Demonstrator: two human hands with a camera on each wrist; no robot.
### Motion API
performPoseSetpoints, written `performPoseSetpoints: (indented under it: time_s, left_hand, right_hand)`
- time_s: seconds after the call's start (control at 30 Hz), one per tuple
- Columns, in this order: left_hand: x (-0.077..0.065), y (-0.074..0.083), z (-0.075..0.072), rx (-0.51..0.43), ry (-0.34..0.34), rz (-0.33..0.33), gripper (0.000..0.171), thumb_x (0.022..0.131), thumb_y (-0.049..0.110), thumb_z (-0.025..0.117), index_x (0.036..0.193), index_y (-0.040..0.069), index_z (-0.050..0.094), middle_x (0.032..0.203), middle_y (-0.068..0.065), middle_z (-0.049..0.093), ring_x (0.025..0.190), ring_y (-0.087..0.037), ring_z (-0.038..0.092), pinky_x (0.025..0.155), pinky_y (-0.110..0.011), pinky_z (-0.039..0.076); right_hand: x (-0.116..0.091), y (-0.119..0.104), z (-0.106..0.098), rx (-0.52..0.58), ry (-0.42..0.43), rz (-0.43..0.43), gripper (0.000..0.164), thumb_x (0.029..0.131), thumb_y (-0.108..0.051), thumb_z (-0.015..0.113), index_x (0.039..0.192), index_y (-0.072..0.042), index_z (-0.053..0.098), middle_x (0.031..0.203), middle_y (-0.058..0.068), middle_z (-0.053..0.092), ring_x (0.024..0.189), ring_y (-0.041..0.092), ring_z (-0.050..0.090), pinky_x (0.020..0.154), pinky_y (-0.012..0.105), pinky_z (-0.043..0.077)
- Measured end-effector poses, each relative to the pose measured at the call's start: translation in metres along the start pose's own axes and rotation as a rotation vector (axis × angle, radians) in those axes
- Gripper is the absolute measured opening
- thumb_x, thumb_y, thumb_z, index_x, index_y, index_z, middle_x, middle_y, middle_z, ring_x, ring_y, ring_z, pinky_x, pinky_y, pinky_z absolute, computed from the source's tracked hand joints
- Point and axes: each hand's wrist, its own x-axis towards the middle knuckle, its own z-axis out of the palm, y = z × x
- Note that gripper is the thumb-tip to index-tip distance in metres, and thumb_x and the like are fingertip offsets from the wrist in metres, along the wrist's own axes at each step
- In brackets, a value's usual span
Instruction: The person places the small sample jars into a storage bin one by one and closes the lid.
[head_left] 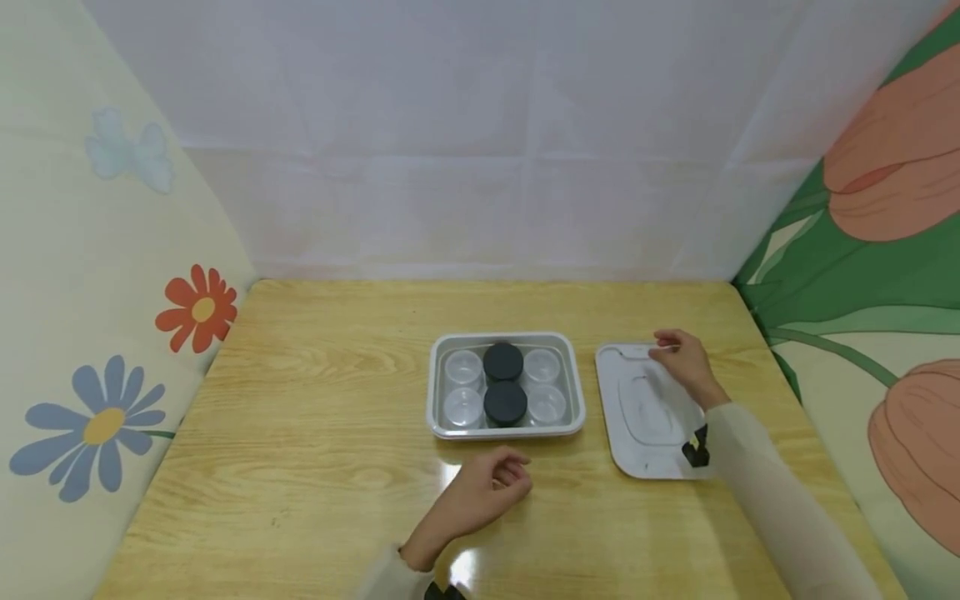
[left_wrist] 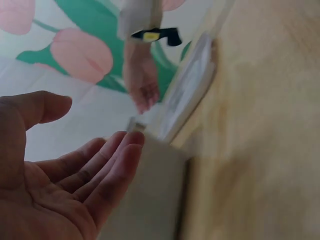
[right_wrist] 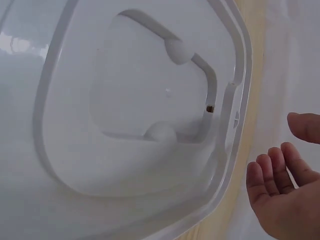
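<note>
A white plastic box (head_left: 432, 392) stands on the table, holding several clear round jars (head_left: 464, 407) and two black-topped ones (head_left: 506, 404) in the middle column. To its right lies a white lid (head_left: 648, 408), flat on the table with its moulded recess showing. Over the lid's far right corner hovers my right hand (head_left: 684, 364), fingers loosely bent and holding nothing; in the right wrist view that hand is apart from the lid's rim. My left hand (head_left: 480, 493) is in front of the box, thumb and fingers apart in the left wrist view, nothing between them.
The wooden table (head_left: 300, 417) reaches back to a white cloth wall (head_left: 480, 167). Flower-printed cloths hang on the left and right sides. A black wrist band (head_left: 696, 447) sits on the right sleeve.
</note>
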Motion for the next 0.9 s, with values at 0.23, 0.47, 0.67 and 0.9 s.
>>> performPoseSetpoints:
  time_s: [0.23, 0.47, 0.67, 0.9]
  left_hand:
    - [0.024, -0.015, 0.038, -0.075, -0.011, -0.018, 0.037, 0.087, 0.011, 0.063, 0.115, -0.011, 0.057, 0.1, -0.019, 0.067, 0.085, -0.016, 0.066, 0.072, -0.017, 0.051]
    - [0.045, -0.013, 0.069, -0.133, -0.025, -0.1, 0.051, 0.085, 0.015, 0.063, 0.127, -0.009, 0.048, 0.115, -0.023, 0.061, 0.101, -0.031, 0.064, 0.08, -0.023, 0.051]
    - [0.06, -0.012, 0.091, -0.29, 0.028, -0.254, 0.056, 0.084, 0.014, 0.063, 0.133, -0.008, 0.043, 0.113, -0.02, 0.06, 0.098, -0.029, 0.063, 0.074, -0.035, 0.056]
    - [0.069, -0.012, 0.109, -0.529, 0.055, -0.361, 0.057, 0.089, 0.018, 0.056, 0.135, -0.009, 0.036, 0.114, -0.02, 0.057, 0.098, -0.024, 0.059, 0.064, -0.041, 0.058]
  right_hand:
    - [0.001, 0.004, -0.001, 0.012, 0.002, 0.024, 0.045, 0.092, -0.007, 0.056, 0.132, 0.011, 0.046, 0.13, 0.032, 0.047, 0.117, 0.043, 0.048, 0.096, 0.048, 0.044]
    - [0.009, 0.007, -0.005, -0.021, -0.024, 0.028, 0.052, 0.093, -0.012, 0.055, 0.138, 0.008, 0.04, 0.143, 0.032, 0.037, 0.129, 0.047, 0.038, 0.104, 0.055, 0.037]
    - [0.014, 0.012, -0.009, -0.025, -0.093, 0.074, 0.063, 0.096, -0.02, 0.053, 0.146, 0.005, 0.026, 0.151, 0.029, 0.024, 0.136, 0.048, 0.026, 0.109, 0.057, 0.03]
    - [0.014, 0.022, -0.014, -0.017, -0.136, 0.088, 0.07, 0.1, -0.032, 0.046, 0.148, 0.007, 0.014, 0.152, 0.033, 0.015, 0.137, 0.05, 0.023, 0.111, 0.057, 0.027]
